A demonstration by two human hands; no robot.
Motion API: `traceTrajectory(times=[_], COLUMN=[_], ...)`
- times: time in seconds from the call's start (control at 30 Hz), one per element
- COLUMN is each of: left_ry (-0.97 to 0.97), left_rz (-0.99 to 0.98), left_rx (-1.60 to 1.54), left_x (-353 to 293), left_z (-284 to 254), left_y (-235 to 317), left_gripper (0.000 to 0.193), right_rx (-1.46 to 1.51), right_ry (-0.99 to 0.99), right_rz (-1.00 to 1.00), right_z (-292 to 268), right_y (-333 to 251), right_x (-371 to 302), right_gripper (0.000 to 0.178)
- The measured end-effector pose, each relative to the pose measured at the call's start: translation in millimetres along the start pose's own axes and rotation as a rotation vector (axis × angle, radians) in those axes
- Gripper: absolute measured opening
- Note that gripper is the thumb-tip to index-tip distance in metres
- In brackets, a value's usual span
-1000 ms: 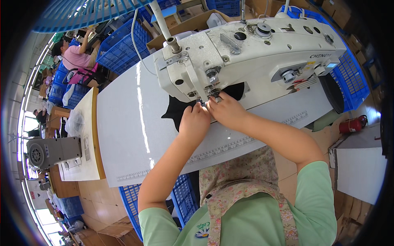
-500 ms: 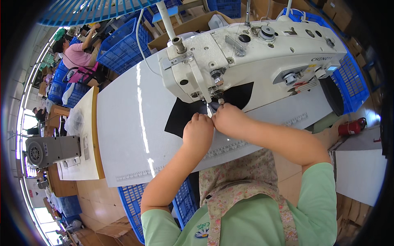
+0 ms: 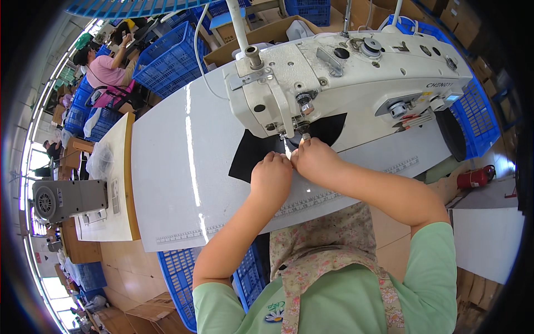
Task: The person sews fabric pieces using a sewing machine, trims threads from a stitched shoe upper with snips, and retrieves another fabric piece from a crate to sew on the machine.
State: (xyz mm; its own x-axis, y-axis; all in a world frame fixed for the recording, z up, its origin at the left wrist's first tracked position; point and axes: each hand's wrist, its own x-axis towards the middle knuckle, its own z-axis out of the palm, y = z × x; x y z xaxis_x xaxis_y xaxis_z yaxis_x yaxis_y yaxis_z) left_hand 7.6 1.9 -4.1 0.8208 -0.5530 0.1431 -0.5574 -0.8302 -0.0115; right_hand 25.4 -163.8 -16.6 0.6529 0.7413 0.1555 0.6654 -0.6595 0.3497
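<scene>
Black fabric [image 3: 246,157] lies on the pale table of a white sewing machine [image 3: 322,83], spread to both sides of the needle area. At its near edge, my left hand [image 3: 271,177] has its fingers curled down and closed on the cloth. Close beside it, my right hand [image 3: 313,160] grips the fabric just in front of the presser foot. Both sets of fingertips almost meet below the needle. The hands hide the near middle of the fabric, and the stitching point is too small to make out.
A printed ruler strip [image 3: 311,201] runs along the table's near edge. Small tools [image 3: 414,121] rest against the machine's base. Blue crates [image 3: 169,58] stand beyond the table at the left. A grey motor unit [image 3: 69,200] sits on a neighbouring table. Farther off, a person in pink [image 3: 105,72] sits.
The whole view has shifted slightly, the machine now sitting a little lower and further right. Both hands keep their hold on the fabric, with hardly any movement relative to the machine.
</scene>
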Motion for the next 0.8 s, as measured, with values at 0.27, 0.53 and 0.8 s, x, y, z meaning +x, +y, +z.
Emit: traceTrajectory(times=[0.27,0.53,0.8], left_ry=[0.007,0.052,0.03], left_rz=[-0.003,0.014,-0.031], left_rx=[0.041,0.085,0.159], left_x=[7.3,11.2,2.8], left_z=[7.6,12.3,5.2], left_y=[1.2,3.0,10.2], left_gripper=[0.024,0.025,0.026], right_rx=[0.036,0.033,0.154], right_ry=[-0.035,0.091,0.198], right_rz=[0.018,0.063,0.063], right_z=[-5.2,6.6,1.7], right_y=[10.7,10.6,16.7], right_x=[3.1,4.1,-16.5], right_gripper=[0.016,0.012,0.024])
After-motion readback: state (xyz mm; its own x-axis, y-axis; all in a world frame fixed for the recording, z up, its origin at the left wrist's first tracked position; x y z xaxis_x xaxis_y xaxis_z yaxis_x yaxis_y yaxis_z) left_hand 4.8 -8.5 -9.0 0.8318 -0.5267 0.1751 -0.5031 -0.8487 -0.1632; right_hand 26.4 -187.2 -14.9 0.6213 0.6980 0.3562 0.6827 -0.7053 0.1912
